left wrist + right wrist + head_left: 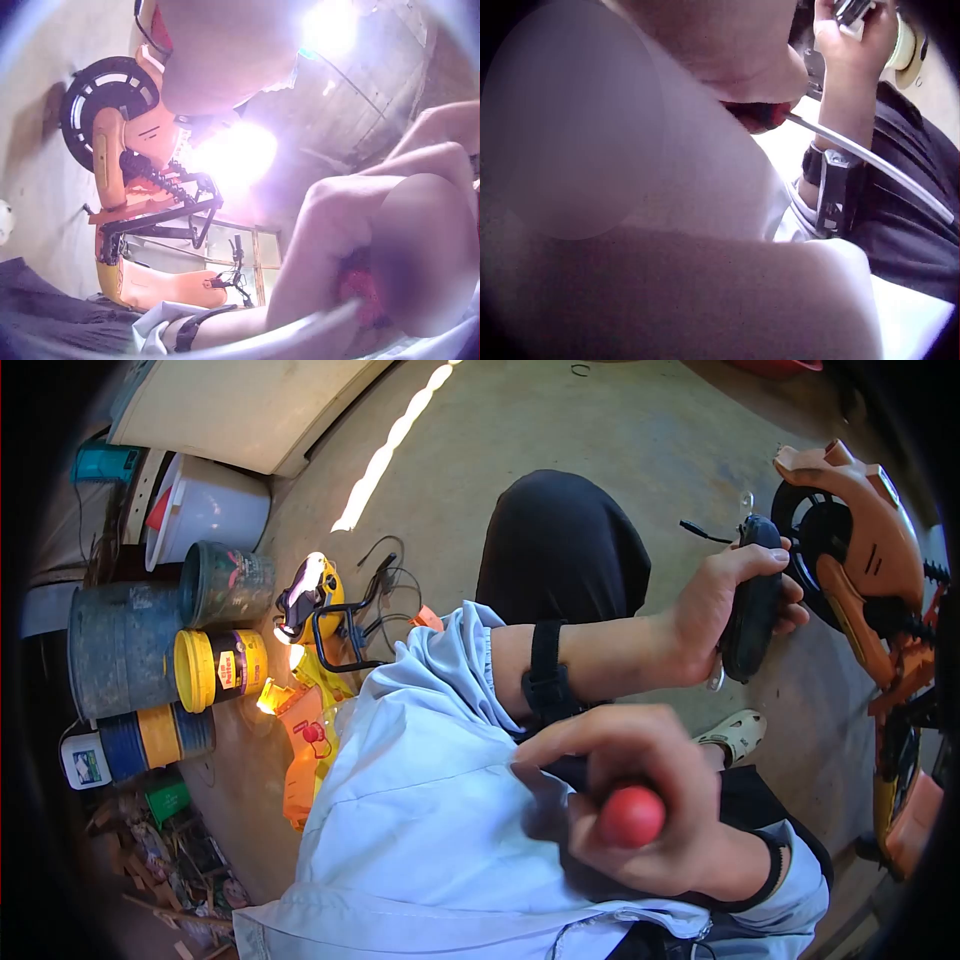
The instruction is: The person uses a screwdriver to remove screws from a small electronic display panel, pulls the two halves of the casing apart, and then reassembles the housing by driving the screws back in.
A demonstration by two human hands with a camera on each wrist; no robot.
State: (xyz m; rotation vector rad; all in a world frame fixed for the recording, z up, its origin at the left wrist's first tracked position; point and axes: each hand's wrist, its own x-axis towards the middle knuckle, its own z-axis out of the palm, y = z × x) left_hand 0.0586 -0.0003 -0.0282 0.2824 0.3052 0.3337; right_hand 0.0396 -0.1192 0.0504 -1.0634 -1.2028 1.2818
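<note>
My left hand (pixel 715 600) grips a long black object (pixel 752 610), thumb across its upper part, with clear or metallic bits at both ends. My right hand (pixel 660 810) is curled round a tool's red handle (pixel 632 816), whose rounded end faces the head camera. In the right wrist view the tool's pale shaft (pixel 870 157) extends from beside the right hand (pixel 727 52) across in front of dark cloth, apart from the left hand (pixel 859 49). The left wrist view shows the right hand (pixel 322 232) round a red thing (pixel 358 289); a large blurred part of the left hand (pixel 225 60) fills its top.
An orange vehicle frame with a black wheel (pixel 815 535) stands at the right. A yellow bucket (pixel 225 668) and several other buckets are at the left, near a yellow-and-black item (pixel 312 600) and orange pieces (pixel 300 750) on the floor. A dark-clothed knee (pixel 560 550) is beside the left forearm.
</note>
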